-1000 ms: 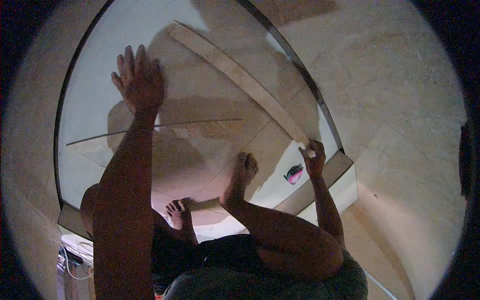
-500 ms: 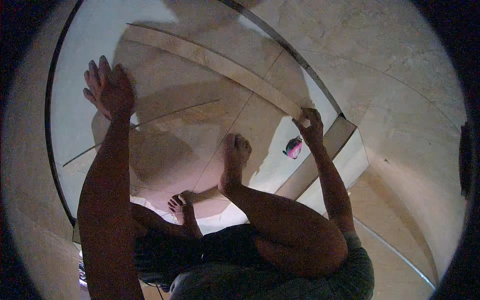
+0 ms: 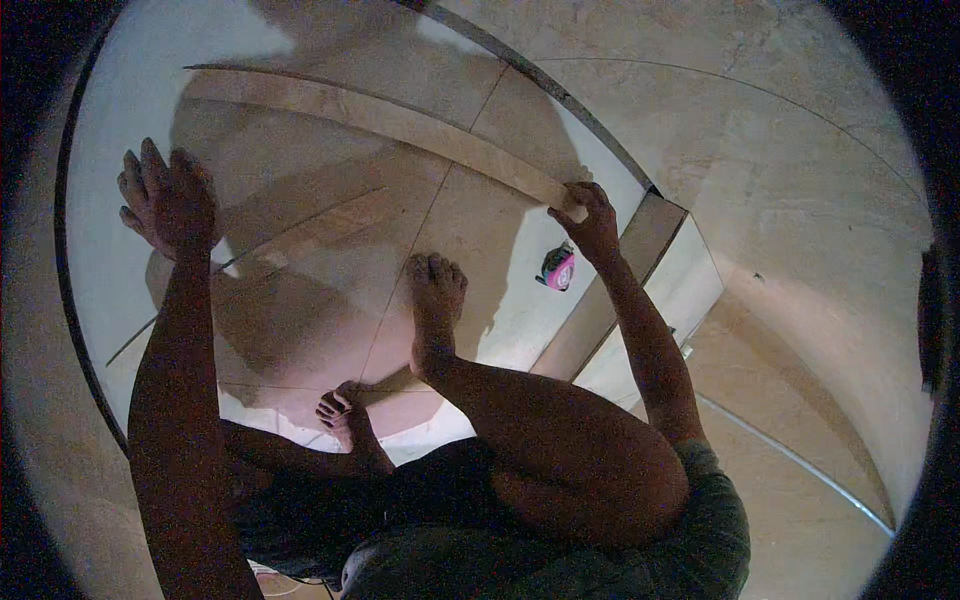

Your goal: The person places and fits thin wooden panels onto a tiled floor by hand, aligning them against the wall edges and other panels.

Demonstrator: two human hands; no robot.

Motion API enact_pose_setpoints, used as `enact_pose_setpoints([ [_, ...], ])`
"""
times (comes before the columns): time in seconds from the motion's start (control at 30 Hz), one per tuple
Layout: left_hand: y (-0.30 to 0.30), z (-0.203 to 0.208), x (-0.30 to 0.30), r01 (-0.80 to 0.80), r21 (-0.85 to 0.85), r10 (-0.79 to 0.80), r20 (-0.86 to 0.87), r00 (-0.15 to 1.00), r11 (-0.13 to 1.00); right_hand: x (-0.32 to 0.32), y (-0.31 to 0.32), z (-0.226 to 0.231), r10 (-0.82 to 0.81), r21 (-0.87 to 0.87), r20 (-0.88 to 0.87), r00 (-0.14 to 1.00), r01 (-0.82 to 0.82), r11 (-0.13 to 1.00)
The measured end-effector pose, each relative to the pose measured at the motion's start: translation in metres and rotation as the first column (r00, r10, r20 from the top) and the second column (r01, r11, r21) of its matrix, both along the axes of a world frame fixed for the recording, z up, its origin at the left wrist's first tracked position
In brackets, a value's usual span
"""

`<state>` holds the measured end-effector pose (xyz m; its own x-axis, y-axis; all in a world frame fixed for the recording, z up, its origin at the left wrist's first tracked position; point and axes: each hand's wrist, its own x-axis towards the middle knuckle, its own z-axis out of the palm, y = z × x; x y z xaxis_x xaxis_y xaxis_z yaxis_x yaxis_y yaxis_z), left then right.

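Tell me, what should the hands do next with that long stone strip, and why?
Probably ease the long stone strip flat onto the floor. The right hand grips its near end while the left hand presses flat on the tile, so it looks braced for lowering.

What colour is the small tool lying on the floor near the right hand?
Pink and black: the small tool shows best in the head view, just below the right hand.
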<state>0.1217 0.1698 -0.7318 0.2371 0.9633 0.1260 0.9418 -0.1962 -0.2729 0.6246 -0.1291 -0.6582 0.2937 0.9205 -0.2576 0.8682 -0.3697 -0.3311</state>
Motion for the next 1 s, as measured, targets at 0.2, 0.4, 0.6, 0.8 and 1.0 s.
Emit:
enact_pose_setpoints([
  [0.2, 0.003, -0.012, -0.004, -0.085, 0.074, 0.049, 0.391, 0.919, 0.994, 0.0, 0.003, 0.003, -0.053, -0.07, -0.042, 0.998, 0.05, 0.996],
  [0.4, 0.006, -0.012, -0.004, -0.131, 0.045, 0.109, 0.322, 0.94, 0.99, 0.011, -0.006, -0.01, 0.026, 0.005, -0.027, 0.999, -0.026, 1.0],
  [0.6, 0.003, -0.006, -0.003, -0.163, 0.024, 0.144, 0.362, 0.921, 0.986, -0.003, 0.003, 0.002, 0.022, 0.012, -0.038, 0.999, -0.021, 1.0],
  [0.8, 0.0, -0.004, 0.001, -0.147, 0.019, 0.119, 0.489, 0.864, 0.989, -0.007, 0.007, 0.011, 0.067, 0.039, -0.03, 0.997, -0.066, 0.997],
  [1.0, 0.002, 0.0, -0.014, -0.18, -0.007, 0.163, 0.455, 0.876, 0.984, -0.011, 0.007, -0.005, -0.015, 0.005, -0.108, 0.994, 0.016, 1.0],
])
